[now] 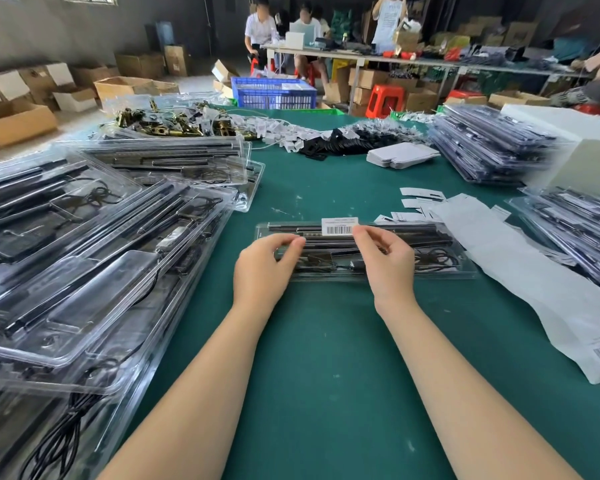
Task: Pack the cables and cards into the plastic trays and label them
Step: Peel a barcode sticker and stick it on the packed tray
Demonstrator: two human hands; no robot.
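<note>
While both hands rest curled on clear ribbed plastic tray (368, 251), right hand (383, 256) fingertips touch white barcode label (339, 226).

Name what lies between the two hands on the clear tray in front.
In the head view, between the left hand and right hand: the tray's black rods and cable, barcode label just beyond.

Head-worn view, facing forward and down, close over green table (326, 358)

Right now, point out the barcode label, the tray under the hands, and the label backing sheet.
barcode label (339, 226), head view, on its white face above the bars.
tray (444, 268), head view, on its clear right end.
label backing sheet (520, 271), head view, on its bare white middle.
</note>
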